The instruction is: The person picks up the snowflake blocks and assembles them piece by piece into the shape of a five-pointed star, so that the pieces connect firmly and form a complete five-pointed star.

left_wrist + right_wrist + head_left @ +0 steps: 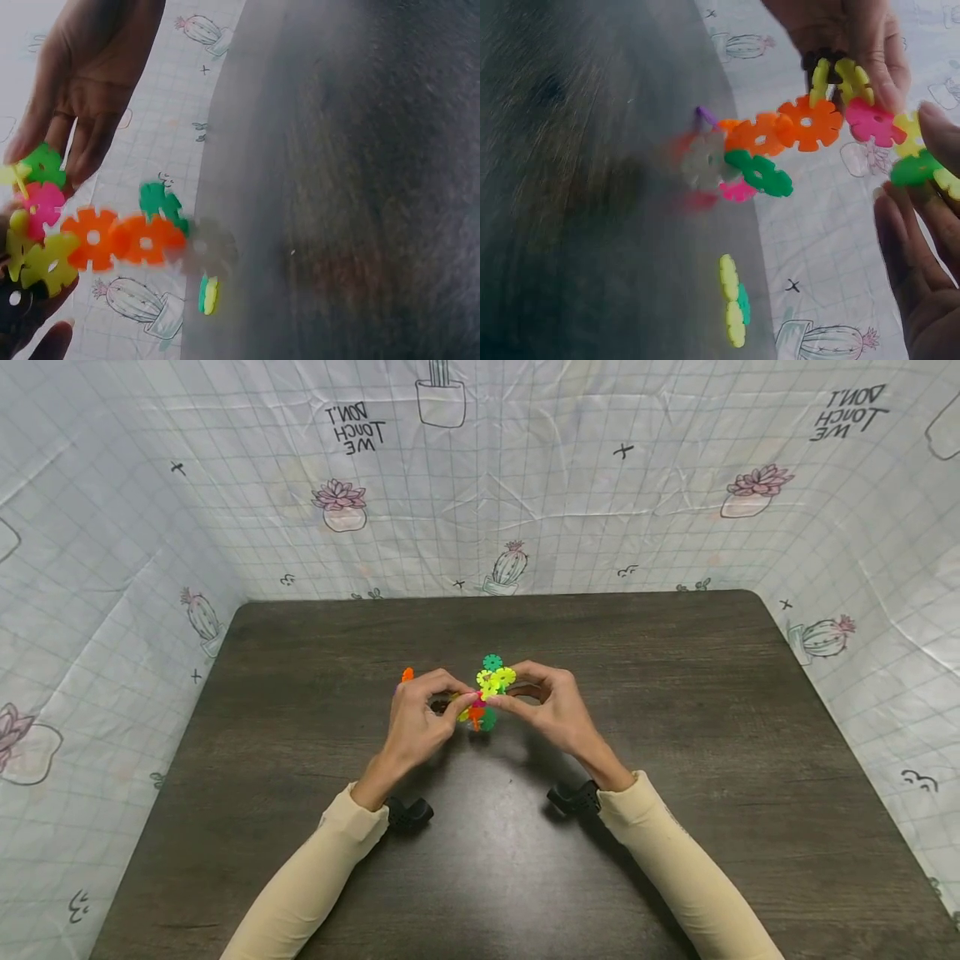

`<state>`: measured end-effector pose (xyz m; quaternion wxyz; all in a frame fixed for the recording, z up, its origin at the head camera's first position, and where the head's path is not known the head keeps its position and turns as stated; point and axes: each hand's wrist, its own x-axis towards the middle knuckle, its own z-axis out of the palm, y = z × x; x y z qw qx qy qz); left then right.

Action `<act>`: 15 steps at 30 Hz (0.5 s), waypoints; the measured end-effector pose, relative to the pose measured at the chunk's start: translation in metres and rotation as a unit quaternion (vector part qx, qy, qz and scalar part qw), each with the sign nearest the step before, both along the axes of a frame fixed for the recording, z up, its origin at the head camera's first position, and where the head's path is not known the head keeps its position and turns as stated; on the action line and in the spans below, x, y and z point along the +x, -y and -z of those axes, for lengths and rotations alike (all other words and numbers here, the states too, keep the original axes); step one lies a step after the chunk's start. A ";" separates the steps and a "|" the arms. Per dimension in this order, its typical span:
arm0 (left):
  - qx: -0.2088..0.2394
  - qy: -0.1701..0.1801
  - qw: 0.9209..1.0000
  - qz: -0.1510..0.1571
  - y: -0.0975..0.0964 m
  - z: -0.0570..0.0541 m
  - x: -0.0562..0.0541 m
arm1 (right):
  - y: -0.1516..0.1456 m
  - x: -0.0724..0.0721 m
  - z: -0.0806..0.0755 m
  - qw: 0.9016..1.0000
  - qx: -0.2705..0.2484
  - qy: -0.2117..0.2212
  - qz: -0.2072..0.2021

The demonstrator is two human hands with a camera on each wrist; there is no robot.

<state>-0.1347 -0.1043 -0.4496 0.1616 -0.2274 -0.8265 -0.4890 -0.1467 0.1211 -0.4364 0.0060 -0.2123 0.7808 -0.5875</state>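
While the left hand (422, 710) pinches a pink flower piece (873, 124), the right hand (557, 706) pinches a green flower piece (915, 169) just beside it. Both sit in one plastic chain (808, 122) between the hands, with orange pieces (476, 715) jutting out on the near side. Below spreads a dark wooden table (675, 693), backed by white plant-print cloth (562, 485).

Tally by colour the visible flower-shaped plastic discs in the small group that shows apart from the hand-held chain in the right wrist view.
Yellow flower-shaped plastic discs: 2
Green flower-shaped plastic disc: 1
Total: 3
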 end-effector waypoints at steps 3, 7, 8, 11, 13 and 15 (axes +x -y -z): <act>-0.004 -0.006 1.000 -0.004 -0.001 0.001 0.001 | 0.000 0.001 0.002 1.000 0.010 -0.009 -0.001; 0.009 0.004 1.000 0.006 -0.001 0.002 -0.001 | -0.002 0.001 0.002 1.000 0.015 -0.005 -0.003; 0.015 0.009 1.000 0.010 -0.002 0.002 -0.001 | -0.003 0.001 0.001 1.000 0.017 -0.003 -0.002; 0.034 0.030 0.999 0.024 -0.001 0.002 -0.002 | -0.005 0.000 -0.001 1.000 0.020 -0.002 -0.011; 0.043 0.047 0.997 0.034 0.000 0.002 -0.003 | -0.007 0.000 -0.002 1.000 0.015 -0.002 -0.019; 0.044 0.065 0.996 0.041 0.002 0.001 -0.003 | -0.009 -0.001 -0.003 1.000 0.006 -0.004 -0.027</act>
